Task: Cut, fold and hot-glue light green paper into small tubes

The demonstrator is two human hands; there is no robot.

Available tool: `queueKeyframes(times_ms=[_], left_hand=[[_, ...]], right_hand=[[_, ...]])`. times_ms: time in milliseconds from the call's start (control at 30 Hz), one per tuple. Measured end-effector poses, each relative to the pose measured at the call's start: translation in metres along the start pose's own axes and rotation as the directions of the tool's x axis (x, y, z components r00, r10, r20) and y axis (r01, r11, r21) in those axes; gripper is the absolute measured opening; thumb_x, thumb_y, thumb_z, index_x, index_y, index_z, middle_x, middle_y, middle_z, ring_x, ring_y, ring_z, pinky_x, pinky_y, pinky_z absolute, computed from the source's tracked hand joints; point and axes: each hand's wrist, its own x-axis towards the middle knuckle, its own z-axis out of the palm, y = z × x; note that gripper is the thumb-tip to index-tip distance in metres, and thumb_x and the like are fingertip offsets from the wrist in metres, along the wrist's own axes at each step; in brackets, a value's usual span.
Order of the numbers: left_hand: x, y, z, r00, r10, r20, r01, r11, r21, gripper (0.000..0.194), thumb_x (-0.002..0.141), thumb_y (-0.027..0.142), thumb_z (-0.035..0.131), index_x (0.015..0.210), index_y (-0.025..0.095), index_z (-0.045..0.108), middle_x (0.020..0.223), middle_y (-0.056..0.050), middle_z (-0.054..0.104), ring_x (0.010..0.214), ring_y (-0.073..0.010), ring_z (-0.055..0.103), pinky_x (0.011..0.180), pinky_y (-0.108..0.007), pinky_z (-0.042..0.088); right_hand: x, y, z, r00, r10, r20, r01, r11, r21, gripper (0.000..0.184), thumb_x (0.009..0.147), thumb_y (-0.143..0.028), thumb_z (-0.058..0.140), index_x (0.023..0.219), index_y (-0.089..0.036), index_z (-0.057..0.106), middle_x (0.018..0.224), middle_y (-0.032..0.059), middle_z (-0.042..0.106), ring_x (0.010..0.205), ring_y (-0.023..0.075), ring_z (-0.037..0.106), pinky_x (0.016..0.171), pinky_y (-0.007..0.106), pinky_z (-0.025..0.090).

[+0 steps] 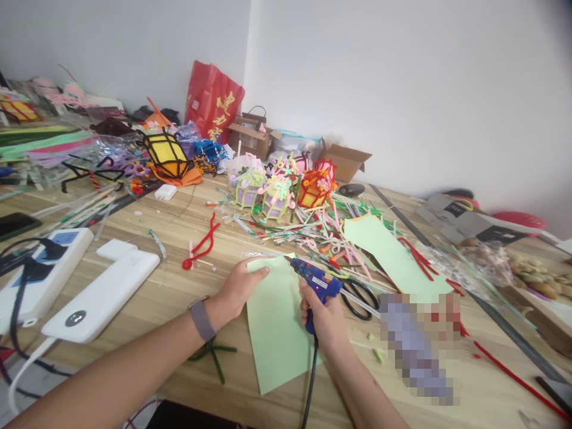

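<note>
Your left hand [236, 290] holds a pale green rectangular paper sheet [277, 333] by its upper left edge, over the wood-grain table [174, 292]; your right hand [325, 317] grips a blue plastic glue gun [319, 282], nozzle [289, 260] near the top edge.

Is a light-brown, wood-grained desk [170, 292]. Bears, at left, a long white power strip [74, 257] and a white rectangular power bank [105, 292]; nearer the middle, a bent red fuzzy stem [208, 243]. Carries, farther back, lantern-shaped crafts of lilac and green fuzzy stems [275, 207], with scattered multicoloured stems [308, 233] in front. Supports, right of centre, black loop-handled scissors [374, 296].
</note>
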Motion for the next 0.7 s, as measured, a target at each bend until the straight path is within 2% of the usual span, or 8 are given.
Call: queueKeyframes(times_ms=[467, 567, 700], left_hand=[[-0.0005, 0.0008, 0.0002, 1.0, 0.006, 0.003, -0.006, 1.0, 0.018, 0.041, 0.066, 0.033, 0.074, 0.103, 0.016, 0.069, 0.1, -0.009, 0.076, 0.099, -0.0305, 0.068, 0.084, -0.041, 0.053], [0.0006, -0.0011, -0.0004, 0.999, 0.037, -0.002, -0.037, 0.999, 0.038, 0.04, 0.067, 0.033, 0.074, 0.103, 0.016, 0.07, 0.103, -0.01, 0.075, 0.102, -0.0301, 0.067, 0.086, -0.04, 0.053], [0.0023, -0.002, -0.0018, 0.996, 0.091, -0.012, -0.09, 0.992, 0.084, 0.037, 0.068, 0.032, 0.073, 0.101, 0.016, 0.072, 0.105, -0.009, 0.075, 0.105, -0.0288, 0.066, 0.089, -0.038, 0.051]], right_hand=[[0.0012, 0.0026, -0.001, 1.0, -0.012, -0.001, 0.012, 1.0, -0.021, 0.049, 0.067, -0.058, 0.069, 0.046, -0.02, 0.046, 0.038, -0.0037, 0.046, 0.033, 0.0085, 0.044, 0.037, 0.021, 0.036], [0.0013, 0.0022, -0.0013, 1.0, -0.01, -0.001, 0.01, 0.999, -0.032, 0.048, 0.067, -0.056, 0.07, 0.046, -0.02, 0.047, 0.038, -0.0037, 0.047, 0.033, 0.0084, 0.044, 0.037, 0.021, 0.036], [0.0034, 0.0022, -0.0033, 0.997, -0.062, -0.038, 0.061, 0.998, -0.016, 0.039, 0.067, -0.054, 0.072, 0.064, -0.018, 0.06, 0.054, -0.0005, 0.061, 0.035, 0.0089, 0.047, 0.035, 0.022, 0.038]])
